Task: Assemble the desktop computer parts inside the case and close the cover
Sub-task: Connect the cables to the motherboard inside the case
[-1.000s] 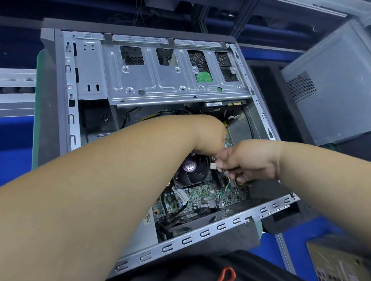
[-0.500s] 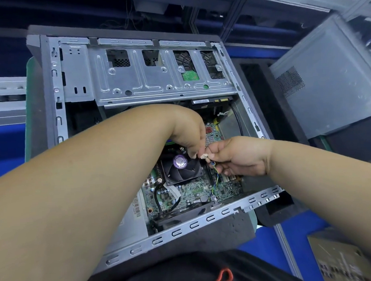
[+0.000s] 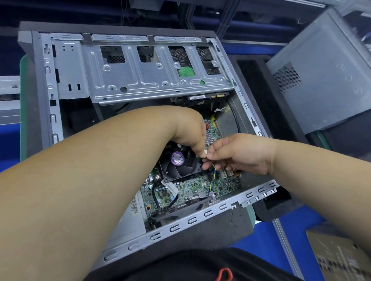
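An open grey computer case point(image 3: 51, 107) lies on its side in front of me. Inside it a green motherboard point(image 3: 194, 186) carries a black CPU fan point(image 3: 178, 163) with a purple sticker. Both hands reach in beside the fan. My left hand point(image 3: 190, 131) and my right hand point(image 3: 242, 155) pinch a small white connector point(image 3: 205, 151) between their fingertips. The connector's thin coloured wires point(image 3: 212, 177) run down to the board. A metal drive cage point(image 3: 148, 78) spans the case's far half.
A grey case cover point(image 3: 325, 76) leans at the right. A black foam block point(image 3: 261, 100) sits beside the case. A cardboard box point(image 3: 342, 259) lies at the lower right. Blue work surface shows on both sides.
Both hands stay at the connector by the fan and have closed in on it. The camera view has shifted slightly, so the case sits lower in the frame than half a second ago.
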The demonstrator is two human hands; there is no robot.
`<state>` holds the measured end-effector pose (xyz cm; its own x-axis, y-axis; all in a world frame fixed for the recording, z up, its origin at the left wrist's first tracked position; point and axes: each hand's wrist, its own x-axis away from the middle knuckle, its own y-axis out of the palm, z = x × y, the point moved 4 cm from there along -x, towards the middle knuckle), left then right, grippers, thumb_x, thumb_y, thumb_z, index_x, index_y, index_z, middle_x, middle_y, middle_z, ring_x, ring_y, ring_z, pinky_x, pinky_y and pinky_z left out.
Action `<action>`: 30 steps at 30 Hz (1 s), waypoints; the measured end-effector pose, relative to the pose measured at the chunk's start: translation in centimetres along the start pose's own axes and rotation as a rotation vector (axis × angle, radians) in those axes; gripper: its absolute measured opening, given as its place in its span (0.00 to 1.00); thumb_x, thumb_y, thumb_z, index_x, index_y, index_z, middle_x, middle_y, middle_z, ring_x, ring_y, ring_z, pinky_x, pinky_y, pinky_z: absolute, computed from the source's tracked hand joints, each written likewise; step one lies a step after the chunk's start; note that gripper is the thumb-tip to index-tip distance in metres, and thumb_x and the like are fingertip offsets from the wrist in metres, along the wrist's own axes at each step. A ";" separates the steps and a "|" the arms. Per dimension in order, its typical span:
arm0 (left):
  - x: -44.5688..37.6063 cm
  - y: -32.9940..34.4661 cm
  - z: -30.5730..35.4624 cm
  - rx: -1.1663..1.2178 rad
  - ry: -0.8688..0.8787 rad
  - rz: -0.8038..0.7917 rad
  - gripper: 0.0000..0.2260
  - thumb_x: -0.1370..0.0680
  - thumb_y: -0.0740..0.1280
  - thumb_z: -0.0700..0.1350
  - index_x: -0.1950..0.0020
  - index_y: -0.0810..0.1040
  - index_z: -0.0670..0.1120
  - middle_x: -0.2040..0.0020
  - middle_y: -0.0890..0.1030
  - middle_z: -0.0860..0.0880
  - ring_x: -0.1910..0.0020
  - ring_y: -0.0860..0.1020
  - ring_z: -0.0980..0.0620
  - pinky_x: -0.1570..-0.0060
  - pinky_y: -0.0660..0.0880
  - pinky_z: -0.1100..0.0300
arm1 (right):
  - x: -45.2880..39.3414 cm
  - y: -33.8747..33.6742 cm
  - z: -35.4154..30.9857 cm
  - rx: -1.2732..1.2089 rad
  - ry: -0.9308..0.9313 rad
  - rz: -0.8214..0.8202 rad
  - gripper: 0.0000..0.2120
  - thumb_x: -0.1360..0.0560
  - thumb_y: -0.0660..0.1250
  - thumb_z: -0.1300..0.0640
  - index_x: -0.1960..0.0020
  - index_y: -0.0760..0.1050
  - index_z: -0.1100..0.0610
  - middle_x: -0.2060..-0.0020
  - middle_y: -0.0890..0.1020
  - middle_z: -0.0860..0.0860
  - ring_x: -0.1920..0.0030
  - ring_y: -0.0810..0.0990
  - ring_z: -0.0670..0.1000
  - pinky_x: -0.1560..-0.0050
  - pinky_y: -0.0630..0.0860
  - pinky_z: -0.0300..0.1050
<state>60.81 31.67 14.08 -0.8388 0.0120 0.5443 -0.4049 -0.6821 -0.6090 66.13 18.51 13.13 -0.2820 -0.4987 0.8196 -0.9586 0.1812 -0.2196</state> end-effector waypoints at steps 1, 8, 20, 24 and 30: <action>0.0 0.0 0.0 -0.001 0.003 0.014 0.10 0.29 0.76 0.50 0.51 0.83 0.48 0.56 0.81 0.52 0.54 0.77 0.51 0.55 0.72 0.61 | 0.0 0.0 -0.1 -0.001 -0.001 0.010 0.06 0.21 0.66 0.62 0.55 0.78 0.56 0.61 0.86 0.52 0.68 0.74 0.44 0.67 0.64 0.38; -0.2 0.2 0.3 -0.086 0.068 0.057 0.10 0.30 0.77 0.49 0.55 0.82 0.47 0.58 0.81 0.50 0.60 0.75 0.51 0.62 0.70 0.62 | -0.4 0.0 0.3 -0.106 0.173 0.028 0.07 0.22 0.68 0.55 0.58 0.81 0.53 0.68 0.83 0.47 0.69 0.72 0.43 0.65 0.65 0.38; -0.4 0.2 0.5 -0.178 0.125 0.109 0.10 0.26 0.69 0.40 0.45 0.82 0.46 0.55 0.82 0.50 0.61 0.74 0.52 0.66 0.69 0.64 | -0.5 1.1 -0.4 1.024 0.228 0.119 0.17 0.27 0.74 0.46 0.47 0.84 0.60 0.54 0.85 0.55 0.54 0.83 0.54 0.49 0.80 0.44; -0.5 0.1 0.5 -0.234 0.105 0.135 0.11 0.25 0.66 0.40 0.44 0.81 0.45 0.46 0.82 0.45 0.56 0.73 0.49 0.57 0.73 0.60 | -1.2 2.2 -0.9 1.151 0.276 0.073 0.20 0.26 0.73 0.44 0.44 0.83 0.60 0.49 0.85 0.56 0.47 0.83 0.55 0.43 0.79 0.46; -0.4 0.0 0.7 -0.325 0.112 0.153 0.13 0.23 0.64 0.40 0.41 0.80 0.44 0.43 0.81 0.45 0.57 0.71 0.50 0.70 0.63 0.66 | -1.9 2.8 -0.2 1.256 0.294 -0.007 0.17 0.24 0.70 0.44 0.45 0.85 0.56 0.60 0.82 0.51 0.60 0.77 0.49 0.54 0.74 0.38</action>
<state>61.43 31.18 14.29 -0.9260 0.0203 0.3770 -0.3509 -0.4146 -0.8396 64.03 20.13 11.05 -0.4119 -0.2631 0.8724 -0.3844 -0.8179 -0.4281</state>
